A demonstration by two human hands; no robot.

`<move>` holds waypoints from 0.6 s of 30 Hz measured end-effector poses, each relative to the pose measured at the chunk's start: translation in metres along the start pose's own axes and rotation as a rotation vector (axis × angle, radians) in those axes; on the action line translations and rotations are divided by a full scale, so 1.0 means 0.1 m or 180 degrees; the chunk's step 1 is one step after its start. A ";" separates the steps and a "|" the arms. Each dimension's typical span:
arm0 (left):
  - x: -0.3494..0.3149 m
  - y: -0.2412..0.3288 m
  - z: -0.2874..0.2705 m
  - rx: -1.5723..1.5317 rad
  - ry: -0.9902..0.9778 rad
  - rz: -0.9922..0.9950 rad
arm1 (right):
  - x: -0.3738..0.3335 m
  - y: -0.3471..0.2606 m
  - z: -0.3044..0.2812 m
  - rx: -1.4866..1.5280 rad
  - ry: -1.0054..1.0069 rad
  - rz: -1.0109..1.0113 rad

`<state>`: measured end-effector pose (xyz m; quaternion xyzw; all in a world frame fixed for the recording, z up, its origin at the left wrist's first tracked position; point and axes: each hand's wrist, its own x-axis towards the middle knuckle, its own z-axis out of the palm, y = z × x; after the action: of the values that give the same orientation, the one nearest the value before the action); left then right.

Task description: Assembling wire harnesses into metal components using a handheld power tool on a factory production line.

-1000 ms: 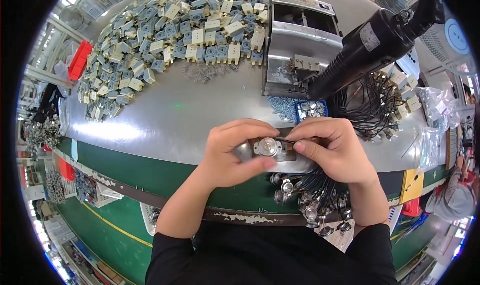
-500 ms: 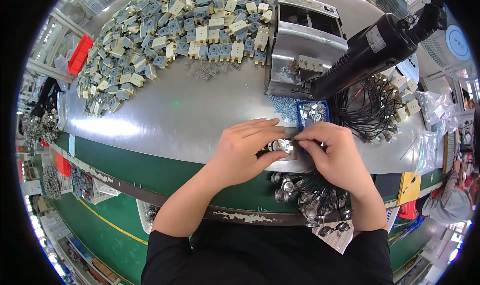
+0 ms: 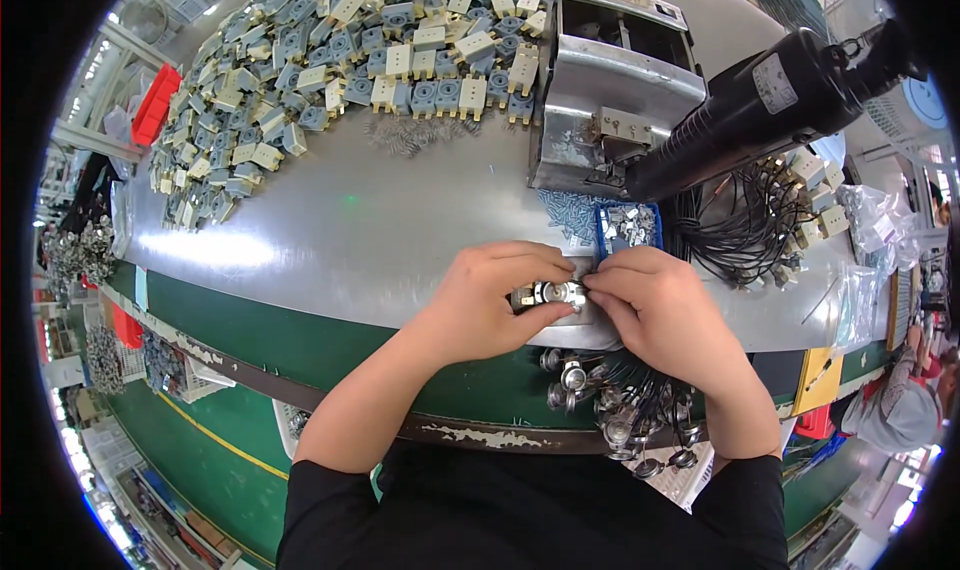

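Observation:
A small silvery part with a round metal face (image 3: 558, 293) sits low over the bench's front edge, between my hands. My left hand (image 3: 485, 298) grips it from the left, thumb below and fingers above. The fingers of my right hand (image 3: 655, 305) are pinched together at its right end; whatever small piece they hold is hidden. Under the part is a flat metal plate (image 3: 600, 332). Just beyond my right hand stands a blue tray (image 3: 599, 232) of small metal clips, beside a heap of bluish screws (image 3: 567, 213).
A heap of grey and cream blocks (image 3: 400, 62) covers the far left, with loose springs (image 3: 408, 136) before it. A metal machine (image 3: 622, 95) and a black cylindrical tool (image 3: 755, 100) rise beyond my hands. Black cables (image 3: 735, 235) lie right; wired round metal parts (image 3: 615, 420) hang over the front edge.
My left fingers have drawn down closer around the metal part, showing more of it. My right fingertips have moved slightly left and down against its end. The whole view has shifted a little.

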<state>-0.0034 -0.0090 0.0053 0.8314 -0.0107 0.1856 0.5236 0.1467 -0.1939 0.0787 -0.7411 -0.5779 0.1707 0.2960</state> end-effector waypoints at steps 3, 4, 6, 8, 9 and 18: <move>-0.01 -0.02 -0.01 0.0022 0.0002 -0.0006 | 0.07 0.02 0.02 -0.0204 -0.0073 -0.0197; -0.01 -0.02 -0.01 0.0011 0.0008 -0.0019 | 0.11 0.05 0.03 -0.0228 -0.0114 -0.0285; -0.01 -0.03 -0.01 -0.0034 0.0018 -0.0034 | 0.15 0.14 0.00 -0.0076 -0.0225 -0.0384; 0.00 -0.05 -0.01 -0.0093 0.0015 -0.0047 | 0.23 0.29 -0.04 0.0086 -0.0340 -0.0487; 0.00 -0.06 -0.01 -0.0135 0.0006 -0.0037 | 0.28 0.37 -0.07 0.0259 -0.0464 -0.0680; -0.02 -0.08 -0.01 -0.0150 0.0116 0.0008 | 0.27 0.27 -0.08 0.0316 -0.0492 -0.0676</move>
<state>-0.0037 -0.0052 -0.0016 0.8153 -0.0066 0.2011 0.5429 0.1794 -0.1746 0.0700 -0.6449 -0.6649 0.2234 0.3033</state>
